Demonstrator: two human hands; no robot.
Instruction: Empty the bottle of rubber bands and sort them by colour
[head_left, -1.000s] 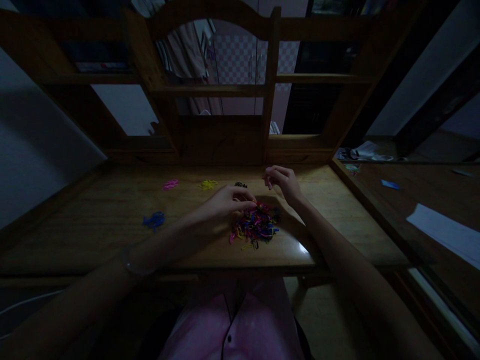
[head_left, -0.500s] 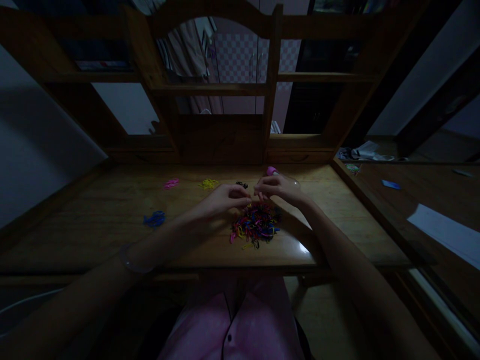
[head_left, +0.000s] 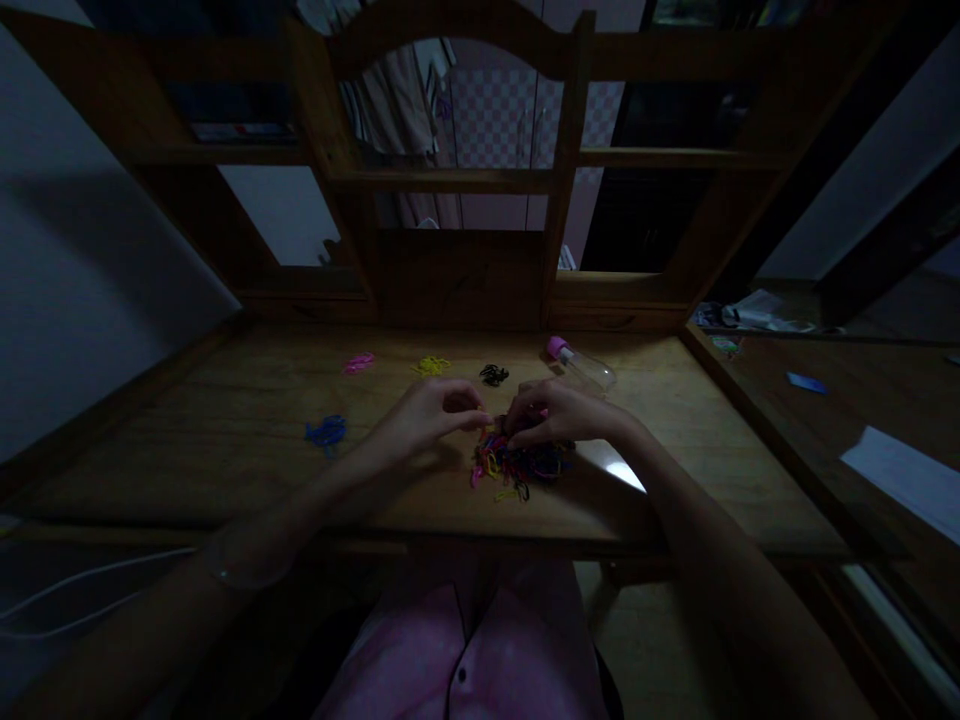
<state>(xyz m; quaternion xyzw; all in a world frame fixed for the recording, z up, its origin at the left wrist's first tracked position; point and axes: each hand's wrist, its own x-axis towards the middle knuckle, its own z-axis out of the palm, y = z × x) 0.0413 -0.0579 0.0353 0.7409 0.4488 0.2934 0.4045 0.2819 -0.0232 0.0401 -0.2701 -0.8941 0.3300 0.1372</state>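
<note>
A mixed pile of small coloured rubber bands (head_left: 525, 462) lies on the wooden desk in front of me. My right hand (head_left: 559, 412) is over the top of the pile with its fingers curled down into it; what they grip is hidden. At the pile's left edge, my left hand (head_left: 439, 412) pinches thumb and forefinger together, with a small orange-yellow band at the tips. Behind my hands lie a black group of bands (head_left: 494, 375) and a yellow group (head_left: 430, 366). Further left are a pink group (head_left: 358, 363) and a blue group (head_left: 325, 431).
A clear bottle with a pink cap (head_left: 589, 368) lies on its side behind my right hand. Wooden shelving (head_left: 457, 180) rises at the desk's back. On the right-hand surface are a blue card (head_left: 806, 383) and white paper (head_left: 904, 478).
My right hand has come down toward me onto the pile, uncovering the bottle and the black bands. My left hand has lowered slightly. The whole view has shifted a little.
</note>
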